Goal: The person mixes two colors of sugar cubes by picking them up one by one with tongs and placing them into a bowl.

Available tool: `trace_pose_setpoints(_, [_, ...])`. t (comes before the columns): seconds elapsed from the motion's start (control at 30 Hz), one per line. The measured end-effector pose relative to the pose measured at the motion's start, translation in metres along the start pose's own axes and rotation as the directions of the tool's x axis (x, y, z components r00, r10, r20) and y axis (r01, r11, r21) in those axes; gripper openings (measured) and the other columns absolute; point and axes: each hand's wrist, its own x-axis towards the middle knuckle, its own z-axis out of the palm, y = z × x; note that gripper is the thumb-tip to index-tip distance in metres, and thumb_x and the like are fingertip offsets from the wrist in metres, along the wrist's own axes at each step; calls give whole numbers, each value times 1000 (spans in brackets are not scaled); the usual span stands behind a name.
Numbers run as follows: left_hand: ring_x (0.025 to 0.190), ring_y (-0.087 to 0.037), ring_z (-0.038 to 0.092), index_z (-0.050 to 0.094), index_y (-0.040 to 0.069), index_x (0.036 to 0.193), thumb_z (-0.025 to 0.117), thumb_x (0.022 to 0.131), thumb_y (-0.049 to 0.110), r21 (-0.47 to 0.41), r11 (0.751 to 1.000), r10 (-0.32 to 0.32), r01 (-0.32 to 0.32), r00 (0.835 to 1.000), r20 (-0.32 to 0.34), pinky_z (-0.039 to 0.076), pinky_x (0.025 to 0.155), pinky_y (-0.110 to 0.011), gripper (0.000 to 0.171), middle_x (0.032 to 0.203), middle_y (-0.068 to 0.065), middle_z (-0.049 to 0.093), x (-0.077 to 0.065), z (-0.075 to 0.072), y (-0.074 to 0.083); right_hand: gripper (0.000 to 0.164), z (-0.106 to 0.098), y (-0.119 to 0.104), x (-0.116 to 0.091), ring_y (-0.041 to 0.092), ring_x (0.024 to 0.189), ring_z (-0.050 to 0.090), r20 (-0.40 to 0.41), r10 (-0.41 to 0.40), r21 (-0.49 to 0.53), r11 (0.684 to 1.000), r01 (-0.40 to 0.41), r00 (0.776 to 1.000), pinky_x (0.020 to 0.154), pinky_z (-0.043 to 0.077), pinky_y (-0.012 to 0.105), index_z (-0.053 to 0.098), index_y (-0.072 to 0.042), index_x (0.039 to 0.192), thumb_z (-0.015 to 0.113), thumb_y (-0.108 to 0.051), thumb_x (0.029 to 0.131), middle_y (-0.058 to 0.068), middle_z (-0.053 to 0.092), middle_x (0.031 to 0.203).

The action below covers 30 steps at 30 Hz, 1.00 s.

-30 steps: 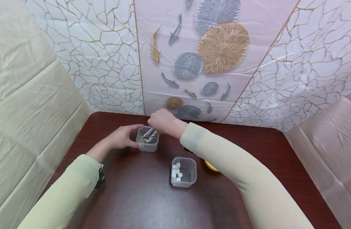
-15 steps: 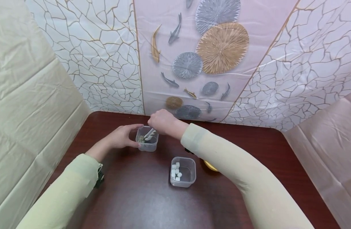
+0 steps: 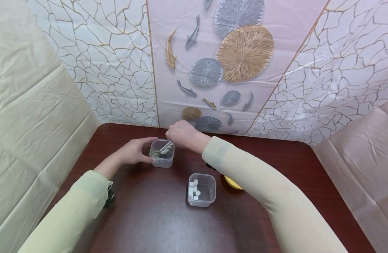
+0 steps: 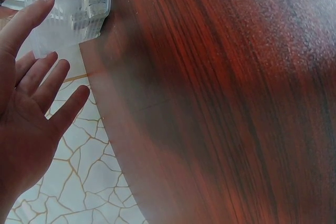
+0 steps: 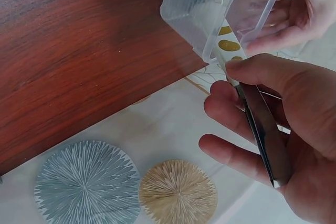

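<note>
At the back left of the table, my left hand (image 3: 133, 151) holds a clear plastic container (image 3: 163, 163) between thumb and fingers. Small grey-brown cubes (image 4: 94, 4) lie along one side inside it. My right hand (image 3: 182, 134) grips a pair of tweezers (image 5: 261, 129), whose gold-spotted white arms reach down into this container. In the head view the tips are close to the cubes; whether they pinch one I cannot tell. Nearer to me stands a second clear container (image 3: 209, 201), with several white cubes (image 3: 194, 189) gathered on its left side.
A yellow object (image 3: 233, 182), partly hidden by the right sleeve, sits right of the second container. The dark red wooden table (image 3: 149, 218) ends at a patterned cloth backdrop (image 3: 124, 88) behind and beige cloth at the sides.
The tweezers' arms, spread apart a second ago, have come together among the cubes. My right hand has shifted slightly right. The left hand stays on the container.
</note>
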Motion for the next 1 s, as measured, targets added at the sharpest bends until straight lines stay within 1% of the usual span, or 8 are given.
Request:
trace_pose_setpoints(0.17, [140, -41, 58, 50, 2, 157, 92, 85, 22, 5, 1000, -3, 3, 1000, -3, 43, 118, -60, 86, 149, -23, 62, 0, 0, 0, 16, -1, 1, -2, 24, 97, 75, 31, 10, 25, 1000, -11, 999, 84, 63, 41, 81, -18, 109, 78, -25, 96, 2, 79, 108])
trace_pose_setpoints(0.23, [140, -41, 58, 49, 2, 157, 92, 85, 23, 3, 1000, -6, 6, 1000, -2, 43, 117, -60, 87, 149, -23, 62, 0, 0, 0, 16, -2, 0, -2, 24, 96, 75, 40, 14, 32, 999, -15, 999, 84, 62, 41, 81, -18, 110, 79, -26, 96, 2, 79, 108])
trace_pose_setpoints(0.43, [141, -41, 56, 49, 2, 158, 92, 85, 23, -7, 1000, -5, 5, 1000, 5, 43, 118, -60, 87, 151, -22, 60, 0, 0, -1, 15, -1, -5, 0, 23, 96, 75, 27, 21, 11, 1000, -21, 999, 83, 63, 40, 81, -18, 111, 74, -22, 99, 3, 79, 108])
trace_pose_setpoints(0.67, [141, -40, 57, 50, 2, 157, 92, 85, 24, 0, 1000, 11, -11, 1000, -1, 43, 117, -60, 86, 151, -21, 61, 0, 1, -1, 17, 2, -12, 3, 22, 97, 75, 22, 28, -50, 998, -27, 999, 82, 63, 40, 81, -22, 112, 67, -20, 103, 0, 80, 110])
trace_pose_setpoints(0.77, [141, -40, 57, 50, 2, 157, 92, 85, 24, 2, 1000, 12, -12, 1000, -2, 43, 117, -60, 86, 150, -21, 61, 0, 0, -1, 18, 2, -16, 2, 21, 97, 75, 23, 23, -74, 997, -21, 999, 82, 63, 38, 81, -23, 114, 67, -21, 103, -2, 80, 110])
trace_pose_setpoints(1.0, [141, -39, 57, 50, 2, 157, 92, 85, 24, 0, 1000, 8, -8, 1000, -1, 43, 118, -60, 86, 150, -20, 62, 0, 0, -1, 20, -2, -24, 0, 20, 96, 76, 25, 35, -71, 997, -33, 999, 81, 64, 38, 82, -24, 117, 70, -24, 101, -2, 80, 111])
